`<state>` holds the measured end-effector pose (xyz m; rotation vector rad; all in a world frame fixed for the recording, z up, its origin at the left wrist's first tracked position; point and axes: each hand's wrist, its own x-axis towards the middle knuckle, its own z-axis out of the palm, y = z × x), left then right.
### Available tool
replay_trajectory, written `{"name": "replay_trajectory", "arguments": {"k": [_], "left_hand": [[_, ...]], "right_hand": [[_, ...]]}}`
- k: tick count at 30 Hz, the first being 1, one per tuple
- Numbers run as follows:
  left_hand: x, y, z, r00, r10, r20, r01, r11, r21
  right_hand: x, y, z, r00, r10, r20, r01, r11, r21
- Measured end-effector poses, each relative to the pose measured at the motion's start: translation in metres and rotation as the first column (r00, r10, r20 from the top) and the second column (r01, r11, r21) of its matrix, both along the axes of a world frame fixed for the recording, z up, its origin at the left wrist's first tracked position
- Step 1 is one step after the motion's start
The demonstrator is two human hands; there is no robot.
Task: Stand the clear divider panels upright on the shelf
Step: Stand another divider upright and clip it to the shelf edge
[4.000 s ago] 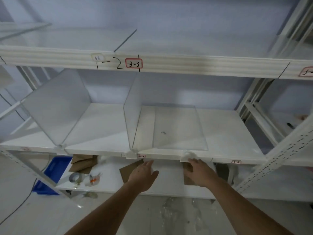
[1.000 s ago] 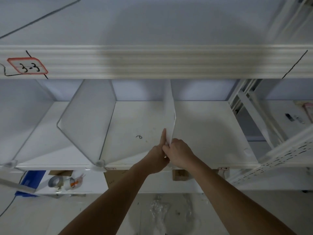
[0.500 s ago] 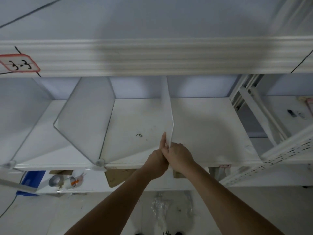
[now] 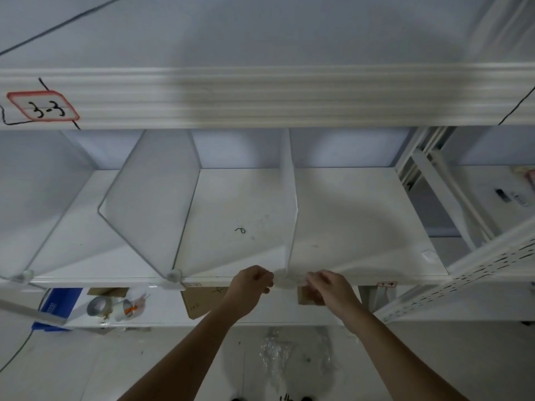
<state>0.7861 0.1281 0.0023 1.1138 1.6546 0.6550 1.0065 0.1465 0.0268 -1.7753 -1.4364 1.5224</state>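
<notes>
A clear divider panel (image 4: 290, 198) stands upright, edge-on, in the middle of the white shelf (image 4: 356, 221). Its front foot is a small clear clip (image 4: 286, 280) on the shelf's front lip. My left hand (image 4: 251, 285) pinches the clip's left end. My right hand (image 4: 330, 286) pinches its right end. A second clear panel (image 4: 153, 204) stands upright to the left in its own clip (image 4: 173, 275). A third panel (image 4: 37, 204) stands at the far left.
The upper shelf rail (image 4: 260, 96) carries a red-framed "3-3" label (image 4: 43, 107). On the lower shelf lie cardboard pieces (image 4: 199, 302), tape rolls (image 4: 97, 306) and a blue bin (image 4: 59, 305). A perforated white upright (image 4: 463, 273) slants at the right. Crumpled plastic film (image 4: 286, 354) lies on the floor.
The panel lay flat on the shelf four seconds ago and stands upright now. Both hands have slid down from its front edge and apart, onto the clip at the shelf's lip.
</notes>
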Motion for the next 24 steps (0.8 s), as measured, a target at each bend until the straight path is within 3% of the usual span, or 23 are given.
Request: {"name": "replay_trajectory", "arguments": {"k": [3, 8, 13, 16, 18, 24], "left_hand": [[0.003, -0.008, -0.008, 0.969, 0.172, 0.175, -0.135, 0.97, -0.205], [0.013, -0.012, -0.035, 0.936, 0.264, 0.234, -0.132, 0.878, -0.46], [0.035, -0.001, -0.045, 0.842, 0.371, 0.391, -0.171, 0.872, -0.459], [0.045, 0.002, -0.053, 0.743, 0.465, 0.482, -0.249, 0.86, -0.447], [0.048, 0.005, -0.06, 0.669, 0.539, 0.513, -0.321, 0.831, -0.455], [0.044, 0.014, -0.077, 0.582, 0.591, 0.558, -0.383, 0.805, -0.453]], "right_hand": [[0.0, -0.007, -0.024, 0.99, -0.117, -0.082, 0.096, 0.97, -0.222], [-0.018, -0.006, -0.054, 0.891, -0.41, -0.194, 0.271, 0.824, -0.497], [-0.046, 0.0, -0.061, 0.802, -0.486, -0.348, 0.242, 0.796, -0.555], [-0.058, 0.002, -0.065, 0.738, -0.545, -0.398, 0.277, 0.782, -0.558], [-0.064, 0.002, -0.067, 0.701, -0.582, -0.413, 0.294, 0.762, -0.577], [-0.064, 0.009, -0.073, 0.653, -0.613, -0.445, 0.287, 0.744, -0.604]]}}
